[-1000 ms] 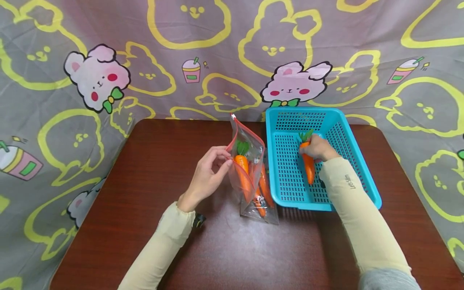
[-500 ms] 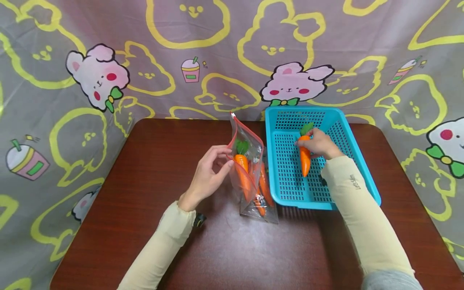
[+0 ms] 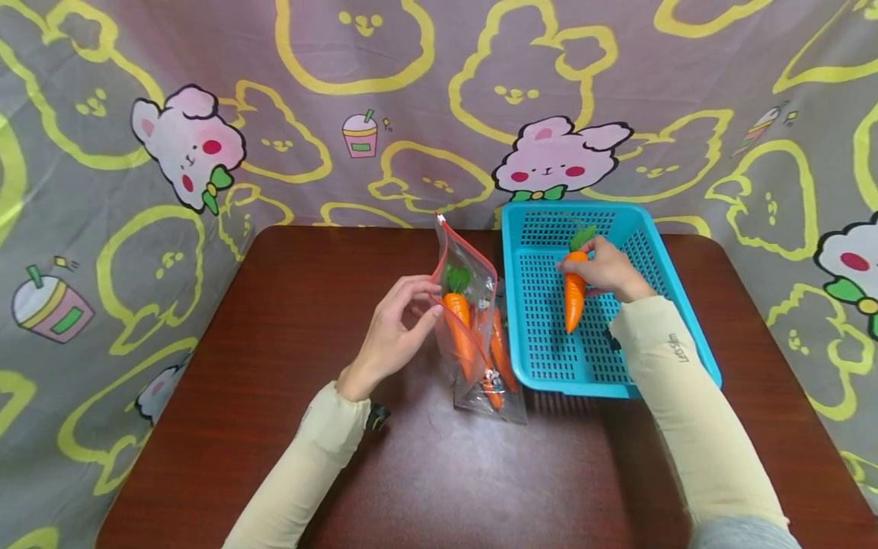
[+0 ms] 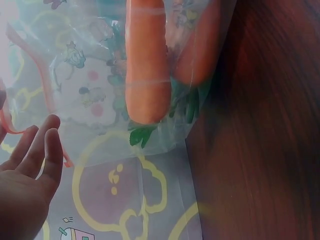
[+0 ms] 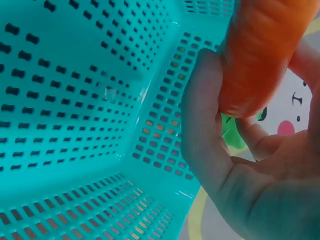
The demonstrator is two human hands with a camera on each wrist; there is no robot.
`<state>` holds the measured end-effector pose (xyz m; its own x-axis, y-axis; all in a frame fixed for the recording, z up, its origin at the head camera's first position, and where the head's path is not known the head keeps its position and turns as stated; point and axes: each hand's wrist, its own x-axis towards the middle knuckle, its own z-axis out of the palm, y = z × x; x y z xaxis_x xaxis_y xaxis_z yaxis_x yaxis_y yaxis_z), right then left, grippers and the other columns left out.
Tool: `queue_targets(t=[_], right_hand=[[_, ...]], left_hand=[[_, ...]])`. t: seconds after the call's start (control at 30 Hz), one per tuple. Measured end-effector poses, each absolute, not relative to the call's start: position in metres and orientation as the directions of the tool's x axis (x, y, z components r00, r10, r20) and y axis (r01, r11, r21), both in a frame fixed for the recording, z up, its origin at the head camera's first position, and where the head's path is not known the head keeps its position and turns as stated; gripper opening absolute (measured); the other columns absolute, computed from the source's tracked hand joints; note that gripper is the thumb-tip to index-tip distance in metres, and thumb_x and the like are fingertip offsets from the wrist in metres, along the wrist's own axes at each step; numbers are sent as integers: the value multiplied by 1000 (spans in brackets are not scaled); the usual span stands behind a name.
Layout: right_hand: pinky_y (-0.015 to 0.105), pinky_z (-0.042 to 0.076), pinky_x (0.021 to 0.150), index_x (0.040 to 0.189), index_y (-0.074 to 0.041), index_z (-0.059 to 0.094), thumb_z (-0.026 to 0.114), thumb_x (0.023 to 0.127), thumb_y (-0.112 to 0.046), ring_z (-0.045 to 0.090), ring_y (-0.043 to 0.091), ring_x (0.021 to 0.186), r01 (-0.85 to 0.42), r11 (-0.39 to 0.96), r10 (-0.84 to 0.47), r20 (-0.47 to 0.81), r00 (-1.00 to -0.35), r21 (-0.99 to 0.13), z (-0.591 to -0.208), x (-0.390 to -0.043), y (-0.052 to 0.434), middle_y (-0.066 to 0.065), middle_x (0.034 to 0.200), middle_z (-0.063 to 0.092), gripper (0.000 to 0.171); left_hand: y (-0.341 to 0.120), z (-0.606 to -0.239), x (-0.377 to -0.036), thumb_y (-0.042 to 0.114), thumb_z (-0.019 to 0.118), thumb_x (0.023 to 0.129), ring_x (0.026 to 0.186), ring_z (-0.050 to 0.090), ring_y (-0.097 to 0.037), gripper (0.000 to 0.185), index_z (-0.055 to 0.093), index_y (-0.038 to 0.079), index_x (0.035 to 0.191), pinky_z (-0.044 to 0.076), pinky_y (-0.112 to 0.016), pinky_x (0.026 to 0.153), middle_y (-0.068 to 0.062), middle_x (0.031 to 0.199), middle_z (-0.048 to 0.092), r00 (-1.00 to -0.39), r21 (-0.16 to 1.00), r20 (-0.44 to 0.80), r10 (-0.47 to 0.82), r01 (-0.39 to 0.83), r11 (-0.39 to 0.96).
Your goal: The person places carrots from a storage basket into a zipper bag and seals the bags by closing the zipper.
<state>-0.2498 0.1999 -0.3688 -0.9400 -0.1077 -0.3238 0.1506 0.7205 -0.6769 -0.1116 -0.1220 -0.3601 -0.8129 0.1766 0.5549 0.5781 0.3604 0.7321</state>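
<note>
Lifted higher since a second ago, the light, stiff toy carrot [image 3: 573,293] hangs upper right over the basket [image 3: 542,335], right hand [image 3: 604,268] fingers curled round its leafy top, while the left hand [image 3: 394,329] pinches the bag [image 3: 473,335] mouth.

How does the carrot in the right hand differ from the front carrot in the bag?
The held carrot hangs free over the basket, gripped near its top by the right hand. The bagged carrot sits enclosed in the bag, whose rim the left hand pinches. Both are orange, leafy-topped and point tip down.
</note>
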Motion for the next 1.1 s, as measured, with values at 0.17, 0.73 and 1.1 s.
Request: queue_targets(t=[0.17, 0.73, 1.1], right_hand=[[40, 59, 72, 125, 3, 33, 61, 92, -42, 62, 30, 88, 135, 718, -113, -305, -946, -683, -366, -248, 197, 25, 116, 48, 63], [36, 59, 63, 120, 2, 36, 57, 94, -37, 65, 25, 73, 89, 678, -139, -246, -959, -729, -352, -239, 188, 25, 108, 53, 52], [32, 58, 62, 123, 0, 39, 58, 93, -45, 64, 31, 81, 31, 655, -135, -157, -978, -755, -333, -229, 178, 24, 110, 57, 57]], left_hand=[[-125, -369, -116, -8, 67, 83, 89, 65, -28, 25, 61, -8, 108, 54, -32, 70, -20, 113, 60, -817, 735, 550, 175, 573, 364], [-134, -390, -125, 6, 67, 89, 89, 64, -18, 21, 62, 2, 109, 53, -25, 70, -13, 115, 60, -806, 729, 560, 195, 590, 347], [-133, -387, -125, 6, 66, 90, 86, 63, -15, 13, 62, 3, 101, 52, -26, 68, -16, 117, 62, -813, 730, 552, 185, 578, 366]])
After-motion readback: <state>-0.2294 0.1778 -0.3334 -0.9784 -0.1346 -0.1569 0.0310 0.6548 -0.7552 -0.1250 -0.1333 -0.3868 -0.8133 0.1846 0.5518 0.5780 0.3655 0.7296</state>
